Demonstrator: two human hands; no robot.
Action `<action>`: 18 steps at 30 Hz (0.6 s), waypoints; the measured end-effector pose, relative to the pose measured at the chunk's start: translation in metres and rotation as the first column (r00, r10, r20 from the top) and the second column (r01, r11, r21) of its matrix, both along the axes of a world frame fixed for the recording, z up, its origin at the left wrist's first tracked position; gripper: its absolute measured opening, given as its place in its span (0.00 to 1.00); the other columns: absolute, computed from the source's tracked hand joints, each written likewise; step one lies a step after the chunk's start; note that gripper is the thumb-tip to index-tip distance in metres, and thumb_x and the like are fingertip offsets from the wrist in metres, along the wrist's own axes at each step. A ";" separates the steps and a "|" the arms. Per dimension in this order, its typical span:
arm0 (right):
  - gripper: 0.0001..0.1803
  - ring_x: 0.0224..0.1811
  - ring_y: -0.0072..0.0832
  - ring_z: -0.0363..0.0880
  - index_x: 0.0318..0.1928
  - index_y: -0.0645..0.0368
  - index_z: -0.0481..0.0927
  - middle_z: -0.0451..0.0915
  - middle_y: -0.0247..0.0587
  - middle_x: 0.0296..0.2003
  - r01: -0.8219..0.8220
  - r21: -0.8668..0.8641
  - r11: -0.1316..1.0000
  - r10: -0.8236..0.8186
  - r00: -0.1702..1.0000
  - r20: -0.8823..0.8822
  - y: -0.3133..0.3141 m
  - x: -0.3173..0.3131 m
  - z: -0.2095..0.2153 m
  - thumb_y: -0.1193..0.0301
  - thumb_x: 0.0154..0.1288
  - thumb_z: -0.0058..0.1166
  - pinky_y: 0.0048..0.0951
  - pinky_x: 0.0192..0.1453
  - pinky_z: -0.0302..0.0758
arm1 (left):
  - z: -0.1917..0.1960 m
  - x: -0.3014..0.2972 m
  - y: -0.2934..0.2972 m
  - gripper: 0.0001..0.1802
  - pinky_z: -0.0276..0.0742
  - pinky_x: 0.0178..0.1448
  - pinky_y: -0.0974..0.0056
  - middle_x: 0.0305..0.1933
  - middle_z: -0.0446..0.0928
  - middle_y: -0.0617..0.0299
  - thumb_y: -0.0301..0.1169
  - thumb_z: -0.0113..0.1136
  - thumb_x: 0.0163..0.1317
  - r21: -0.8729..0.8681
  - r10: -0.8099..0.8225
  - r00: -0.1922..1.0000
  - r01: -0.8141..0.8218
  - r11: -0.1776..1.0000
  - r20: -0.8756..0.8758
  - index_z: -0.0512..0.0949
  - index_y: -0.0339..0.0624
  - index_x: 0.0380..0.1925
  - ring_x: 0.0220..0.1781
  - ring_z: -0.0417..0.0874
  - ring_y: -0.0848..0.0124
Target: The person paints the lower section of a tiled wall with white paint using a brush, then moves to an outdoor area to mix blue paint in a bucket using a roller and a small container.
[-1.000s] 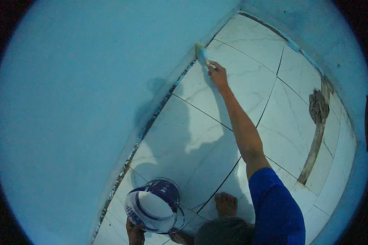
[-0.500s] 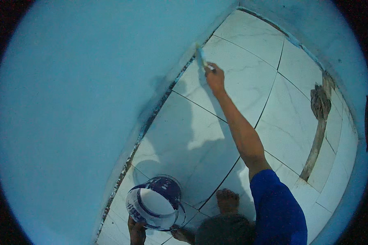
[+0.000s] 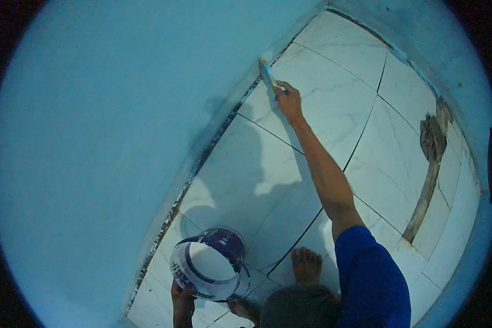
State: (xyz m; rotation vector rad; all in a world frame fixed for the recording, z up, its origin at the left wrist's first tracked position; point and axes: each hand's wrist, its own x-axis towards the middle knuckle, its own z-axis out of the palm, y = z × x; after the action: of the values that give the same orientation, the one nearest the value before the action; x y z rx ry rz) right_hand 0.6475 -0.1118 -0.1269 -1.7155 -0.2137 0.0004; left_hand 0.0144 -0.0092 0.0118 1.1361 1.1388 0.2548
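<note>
The wall (image 3: 104,136) filling the left of the frame was smooth, matte and pale blue, and it ended in a rough, crumbly dark seam (image 3: 213,139) spotted with white and blue. Beside it spread the floor tiles (image 3: 333,104), large, flat and whitish, with faint grey veining and thin dark joints that bowed toward the rim of the view. Near the right edge lay a weathered, grey-brown long piece (image 3: 433,139), narrow along its length and ragged and broader at its upper end; I could not tell its material. In the upper centre my right hand (image 3: 289,104) was closed around the handle of a brush (image 3: 268,75), slim and light blue, with yellowish bristles. The brush stuck out beyond my fingers to the upper left, its tip at the foot of the wall; whether the bristles pressed on it I could not tell. At the lower left my left hand (image 3: 183,300) gripped the bucket (image 3: 227,240) from its lower left side. The bucket was round, dark purple outside, its smeared mouth tipped toward me, with a smooth white substance (image 3: 211,261) inside, well apart from the brush. My bare foot (image 3: 306,265) showed at the lower centre, just right of the bucket.
</note>
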 end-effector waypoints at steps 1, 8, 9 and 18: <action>0.20 0.23 0.18 0.70 0.56 0.57 0.82 0.78 0.32 0.24 0.001 0.005 1.000 -0.001 1.000 -0.012 0.002 -0.010 0.000 0.66 0.65 0.57 0.25 0.29 0.68 | -0.004 0.000 0.000 0.41 0.84 0.53 0.55 0.55 0.76 0.51 0.22 0.61 0.44 0.002 0.015 1.000 -0.015 1.000 0.021 0.65 0.36 0.64 0.54 0.82 0.57; 0.17 0.29 0.42 0.80 0.52 0.55 0.81 0.80 0.48 0.25 0.008 -0.010 1.000 -0.007 0.986 0.169 0.022 -0.085 0.007 0.64 0.64 0.59 0.41 0.40 0.76 | -0.002 0.007 -0.001 0.41 0.86 0.49 0.57 0.55 0.76 0.53 0.25 0.63 0.46 -0.027 -0.022 0.998 0.024 0.999 0.051 0.64 0.38 0.66 0.53 0.82 0.58; 0.18 0.28 0.37 0.79 0.53 0.56 0.81 0.80 0.46 0.24 0.009 -0.029 1.000 -0.005 0.989 0.147 0.028 -0.096 0.008 0.64 0.64 0.57 0.39 0.39 0.75 | -0.003 0.006 -0.002 0.41 0.86 0.48 0.57 0.56 0.76 0.53 0.26 0.63 0.47 -0.012 -0.027 0.997 0.027 1.000 0.069 0.64 0.38 0.66 0.52 0.82 0.58; 0.19 0.27 0.31 0.79 0.57 0.57 0.79 0.79 0.44 0.23 -0.139 -0.048 0.989 0.143 0.985 0.098 0.056 -0.209 -0.004 0.66 0.67 0.56 0.35 0.36 0.75 | 0.001 0.003 0.001 0.39 0.87 0.47 0.54 0.56 0.77 0.53 0.28 0.62 0.49 -0.013 -0.076 0.994 0.078 0.997 0.080 0.65 0.39 0.65 0.53 0.83 0.59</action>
State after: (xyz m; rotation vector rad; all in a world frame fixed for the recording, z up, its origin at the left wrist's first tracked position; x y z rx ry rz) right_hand 0.4387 -0.0554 -0.1312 -1.7392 -0.4127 0.0228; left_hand 0.0177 -0.0080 0.0133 1.1437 1.0234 0.2286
